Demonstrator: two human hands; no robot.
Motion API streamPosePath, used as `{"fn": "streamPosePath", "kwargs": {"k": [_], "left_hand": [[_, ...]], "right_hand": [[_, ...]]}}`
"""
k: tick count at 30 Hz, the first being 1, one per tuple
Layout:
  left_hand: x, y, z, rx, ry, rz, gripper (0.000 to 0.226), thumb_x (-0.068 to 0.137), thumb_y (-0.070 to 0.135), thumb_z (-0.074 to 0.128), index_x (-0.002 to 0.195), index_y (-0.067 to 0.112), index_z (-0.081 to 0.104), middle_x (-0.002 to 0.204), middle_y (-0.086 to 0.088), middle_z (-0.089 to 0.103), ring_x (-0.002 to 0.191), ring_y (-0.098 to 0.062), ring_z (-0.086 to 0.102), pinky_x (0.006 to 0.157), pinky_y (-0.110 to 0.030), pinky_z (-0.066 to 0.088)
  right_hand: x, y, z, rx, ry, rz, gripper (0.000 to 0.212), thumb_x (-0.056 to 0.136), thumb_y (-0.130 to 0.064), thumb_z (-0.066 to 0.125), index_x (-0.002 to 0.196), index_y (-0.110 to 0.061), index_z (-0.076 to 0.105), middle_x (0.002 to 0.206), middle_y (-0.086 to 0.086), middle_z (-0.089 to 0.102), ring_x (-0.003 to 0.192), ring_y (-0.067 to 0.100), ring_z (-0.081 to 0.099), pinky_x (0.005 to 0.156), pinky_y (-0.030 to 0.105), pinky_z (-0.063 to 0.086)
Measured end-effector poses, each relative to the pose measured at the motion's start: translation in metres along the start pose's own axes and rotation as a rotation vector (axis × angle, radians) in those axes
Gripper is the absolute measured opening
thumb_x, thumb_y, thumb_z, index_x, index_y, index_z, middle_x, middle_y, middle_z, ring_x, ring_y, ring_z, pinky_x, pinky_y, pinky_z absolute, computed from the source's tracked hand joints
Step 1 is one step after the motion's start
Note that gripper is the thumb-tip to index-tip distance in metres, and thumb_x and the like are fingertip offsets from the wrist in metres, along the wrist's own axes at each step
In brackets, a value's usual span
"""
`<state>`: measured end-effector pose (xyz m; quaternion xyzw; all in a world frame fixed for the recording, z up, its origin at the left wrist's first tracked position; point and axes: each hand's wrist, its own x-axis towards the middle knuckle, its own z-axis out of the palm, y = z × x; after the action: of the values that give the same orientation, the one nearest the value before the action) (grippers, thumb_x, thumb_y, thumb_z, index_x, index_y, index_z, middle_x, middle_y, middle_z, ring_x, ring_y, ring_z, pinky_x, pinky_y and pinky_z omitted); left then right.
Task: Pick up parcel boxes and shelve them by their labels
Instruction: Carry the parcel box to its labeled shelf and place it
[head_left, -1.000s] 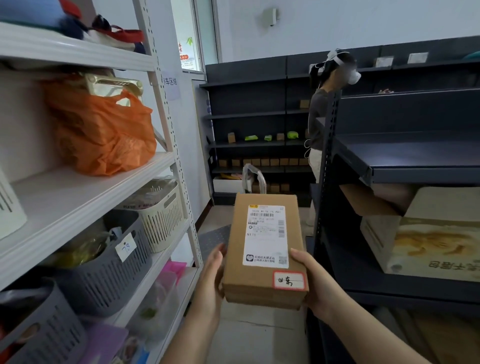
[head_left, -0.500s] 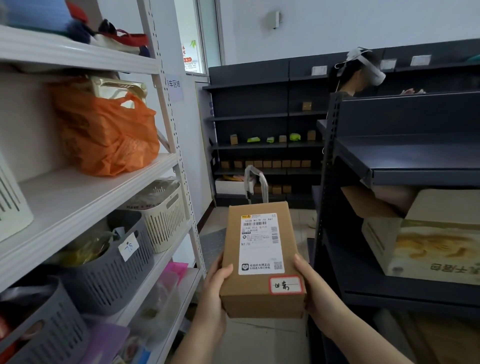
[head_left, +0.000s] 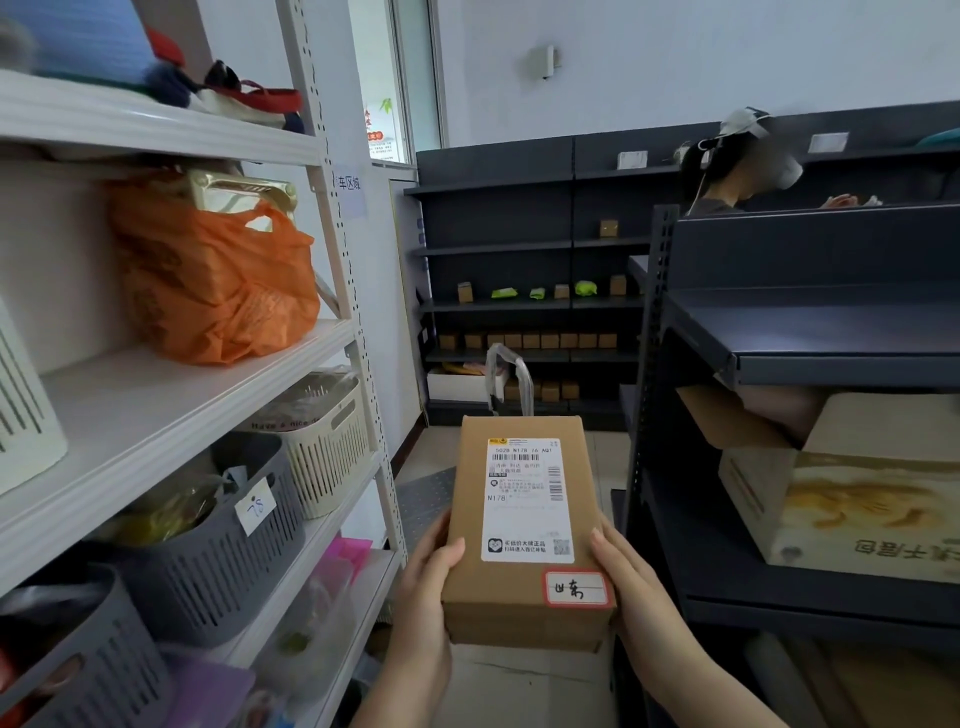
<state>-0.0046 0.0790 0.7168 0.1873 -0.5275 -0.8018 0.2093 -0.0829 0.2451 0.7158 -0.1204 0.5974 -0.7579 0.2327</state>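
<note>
While the left hand (head_left: 423, 587) grips one side, the right hand (head_left: 631, 587) clasps the labelled parcel box (head_left: 524, 525) between them.

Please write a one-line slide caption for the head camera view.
Both hands, left hand and right hand, hold a labelled parcel box in the aisle between shelves.

At lower centre of the frame, both hands hold a brown parcel box (head_left: 524, 535), left hand (head_left: 423, 587) on its left edge, right hand (head_left: 631, 587) on its right; white shelving (head_left: 171, 395) with baskets fills the left; dark shelving (head_left: 810, 358) stands at right.
</note>
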Motion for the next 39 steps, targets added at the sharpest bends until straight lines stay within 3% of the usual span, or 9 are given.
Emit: {"fn": "streamPosePath", "kwargs": {"k": [6, 11, 16, 21, 27, 31, 39], "left_hand": [[-0.001, 0.008, 0.004, 0.041, -0.074, 0.033, 0.05, 0.074, 0.029, 0.064, 0.123, 0.032, 0.056, 0.117, -0.007, 0.069, 0.108, -0.029, 0.064, 0.1, -0.053, 0.045], [0.001, 0.018, 0.011, 0.092, -0.109, 0.065, 0.039, 0.083, 0.026, 0.056, 0.121, 0.037, 0.057, 0.114, 0.001, 0.071, 0.11, -0.023, 0.064, 0.101, -0.051, 0.044], [0.001, 0.019, 0.017, 0.114, -0.092, 0.031, 0.026, 0.088, 0.024, 0.051, 0.105, 0.04, 0.061, 0.104, 0.003, 0.072, 0.1, -0.021, 0.066, 0.084, -0.038, 0.052], [-0.002, 0.016, 0.02, 0.131, -0.111, 0.012, 0.032, 0.089, 0.025, 0.049, 0.119, 0.035, 0.054, 0.113, -0.003, 0.069, 0.105, -0.025, 0.064, 0.09, -0.041, 0.051], [-0.003, 0.018, 0.027, 0.144, -0.141, 0.005, 0.042, 0.089, 0.026, 0.05, 0.131, 0.03, 0.049, 0.114, -0.002, 0.068, 0.102, -0.022, 0.065, 0.074, -0.03, 0.051], [-0.004, 0.017, 0.032, 0.141, -0.154, -0.005, 0.041, 0.09, 0.025, 0.049, 0.13, 0.031, 0.048, 0.115, -0.003, 0.067, 0.102, -0.022, 0.065, 0.078, -0.033, 0.052], [-0.004, 0.012, 0.04, 0.156, -0.18, 0.003, 0.036, 0.089, 0.029, 0.05, 0.123, 0.039, 0.049, 0.115, -0.001, 0.067, 0.104, -0.023, 0.064, 0.085, -0.038, 0.052]], "right_hand": [[-0.001, -0.012, 0.004, 0.005, -0.02, -0.041, 0.057, 0.079, -0.039, 0.057, 0.135, -0.036, 0.045, 0.113, -0.006, 0.072, 0.101, 0.014, 0.069, 0.086, 0.031, 0.049], [0.004, -0.02, 0.005, 0.01, 0.028, -0.033, 0.045, 0.09, -0.032, 0.05, 0.135, -0.033, 0.044, 0.109, -0.002, 0.073, 0.096, 0.018, 0.071, 0.075, 0.028, 0.051], [0.002, -0.022, 0.005, 0.02, 0.064, -0.01, 0.044, 0.091, -0.032, 0.05, 0.134, -0.028, 0.041, 0.111, 0.004, 0.068, 0.095, 0.021, 0.067, 0.073, 0.03, 0.05], [-0.001, -0.019, 0.001, 0.032, 0.088, 0.01, 0.044, 0.09, -0.032, 0.052, 0.133, -0.028, 0.042, 0.108, 0.005, 0.07, 0.095, 0.023, 0.068, 0.075, 0.031, 0.052], [-0.004, -0.024, -0.005, 0.031, 0.094, -0.013, 0.044, 0.089, -0.031, 0.052, 0.132, -0.029, 0.043, 0.11, 0.005, 0.069, 0.096, 0.024, 0.068, 0.08, 0.034, 0.052], [-0.005, -0.025, -0.01, 0.037, 0.103, -0.023, 0.044, 0.09, -0.03, 0.052, 0.132, -0.028, 0.043, 0.111, 0.006, 0.069, 0.097, 0.024, 0.068, 0.084, 0.035, 0.051], [-0.013, -0.028, -0.02, 0.058, 0.116, -0.043, 0.04, 0.091, -0.028, 0.051, 0.13, -0.028, 0.044, 0.105, 0.003, 0.072, 0.083, 0.016, 0.072, 0.065, 0.025, 0.052]]}}
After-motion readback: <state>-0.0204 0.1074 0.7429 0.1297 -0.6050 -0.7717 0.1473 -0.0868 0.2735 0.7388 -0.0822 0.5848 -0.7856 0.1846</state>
